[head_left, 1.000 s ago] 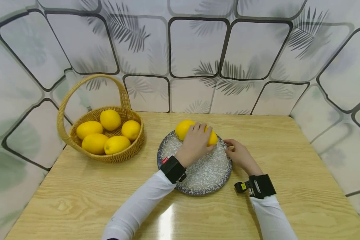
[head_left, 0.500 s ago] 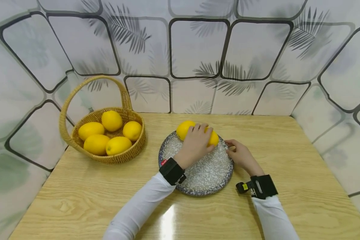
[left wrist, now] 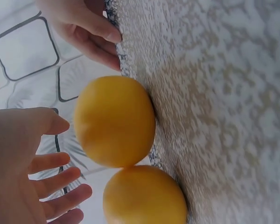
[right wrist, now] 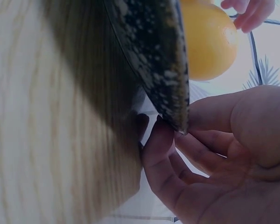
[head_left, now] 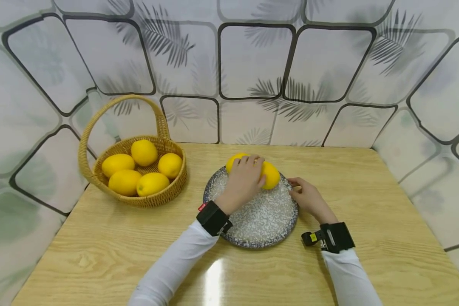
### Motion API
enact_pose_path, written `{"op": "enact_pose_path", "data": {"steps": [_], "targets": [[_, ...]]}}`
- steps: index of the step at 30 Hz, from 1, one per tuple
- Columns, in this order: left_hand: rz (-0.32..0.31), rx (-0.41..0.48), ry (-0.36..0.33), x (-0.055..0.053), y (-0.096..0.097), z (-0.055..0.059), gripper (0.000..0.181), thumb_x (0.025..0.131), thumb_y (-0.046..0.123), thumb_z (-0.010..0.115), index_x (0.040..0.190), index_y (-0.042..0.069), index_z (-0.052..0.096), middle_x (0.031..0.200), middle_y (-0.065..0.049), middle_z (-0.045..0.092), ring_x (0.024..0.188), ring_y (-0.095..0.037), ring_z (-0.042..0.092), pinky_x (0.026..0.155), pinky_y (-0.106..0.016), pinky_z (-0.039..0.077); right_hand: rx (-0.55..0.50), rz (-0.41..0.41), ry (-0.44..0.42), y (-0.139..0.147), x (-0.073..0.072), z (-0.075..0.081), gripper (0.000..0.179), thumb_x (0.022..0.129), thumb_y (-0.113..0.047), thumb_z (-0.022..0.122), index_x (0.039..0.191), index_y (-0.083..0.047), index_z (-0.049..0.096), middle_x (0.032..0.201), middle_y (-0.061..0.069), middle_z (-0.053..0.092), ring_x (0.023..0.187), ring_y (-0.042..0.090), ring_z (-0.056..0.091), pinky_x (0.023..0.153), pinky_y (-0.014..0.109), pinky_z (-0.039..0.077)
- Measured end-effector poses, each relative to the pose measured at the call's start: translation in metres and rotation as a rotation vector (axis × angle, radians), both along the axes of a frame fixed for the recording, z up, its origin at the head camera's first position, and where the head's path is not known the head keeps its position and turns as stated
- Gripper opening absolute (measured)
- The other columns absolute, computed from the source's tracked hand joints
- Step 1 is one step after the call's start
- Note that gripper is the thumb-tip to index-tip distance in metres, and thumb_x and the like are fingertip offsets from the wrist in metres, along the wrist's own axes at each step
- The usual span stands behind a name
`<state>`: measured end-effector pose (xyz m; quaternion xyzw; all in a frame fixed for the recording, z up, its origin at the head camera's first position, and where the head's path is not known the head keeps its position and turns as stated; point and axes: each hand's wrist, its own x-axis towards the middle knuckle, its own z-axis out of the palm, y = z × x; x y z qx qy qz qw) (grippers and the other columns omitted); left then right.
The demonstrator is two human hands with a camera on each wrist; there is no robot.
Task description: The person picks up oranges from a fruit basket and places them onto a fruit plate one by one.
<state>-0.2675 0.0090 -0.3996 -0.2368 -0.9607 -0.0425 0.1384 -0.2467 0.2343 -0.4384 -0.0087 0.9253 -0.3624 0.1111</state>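
Two lemons lie side by side at the far rim of a speckled grey plate (head_left: 267, 225): the right lemon (head_left: 271, 175) and the left lemon (head_left: 234, 161). My left hand (head_left: 244, 178) is over them in the head view and partly hides the left one. In the left wrist view that hand (left wrist: 18, 158) has spread, slightly bent fingers, and a gap parts it from both lemons (left wrist: 114, 121). At the plate's right edge, my right hand (head_left: 310, 199) pinches the rim. The right wrist view shows its thumb and a finger (right wrist: 161, 144) on either side of the rim.
A wicker basket (head_left: 183, 178) with a tall handle stands left of the plate, holding several lemons (head_left: 153, 184). Both rest on a light wooden table (head_left: 111, 255). A patterned backdrop (head_left: 252, 63) rises behind the table's far edge and at its sides.
My left hand has loosened from the right lemon and shifted slightly left, uncovering more of it. Both lemons stay on the plate. The right hand keeps its hold on the rim.
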Motion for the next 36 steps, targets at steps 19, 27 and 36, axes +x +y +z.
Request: {"op": "enact_pose_path", "data": {"steps": [19,27,36], "targets": [[0.213,0.215,-0.097,-0.007,-0.101,0.035,0.049,0.105,0.033,0.054,0.146,0.007,0.050,0.143,-0.019,0.056,0.131,-0.039,0.053,0.112,-0.053,0.043,0.004,0.007,0.020,0.001,-0.001,0.000,0.049,0.105,-0.015,0.051,0.151,-0.001,0.043,0.143,0.028,0.053,0.119,0.040,0.059,0.086,0.040,0.054],[0.380,0.206,-0.124,-0.011,-0.166,0.042,0.047,0.106,0.022,0.043,0.142,-0.006,0.049,0.136,-0.031,0.056,0.124,-0.050,0.054,0.103,-0.059,0.047,0.007,0.009,0.023,0.000,-0.001,0.001,0.049,0.105,-0.015,0.051,0.151,-0.001,0.043,0.143,0.028,0.053,0.120,0.040,0.059,0.088,0.042,0.054],[0.428,0.146,-0.437,-0.014,-0.205,0.029,0.068,0.104,0.038,0.042,0.153,-0.007,0.030,0.153,-0.037,0.033,0.135,-0.058,0.040,0.109,-0.068,0.038,0.000,0.016,0.035,0.000,0.000,0.001,0.049,0.105,-0.014,0.051,0.151,0.000,0.043,0.142,0.028,0.053,0.118,0.040,0.059,0.088,0.042,0.054]]}}
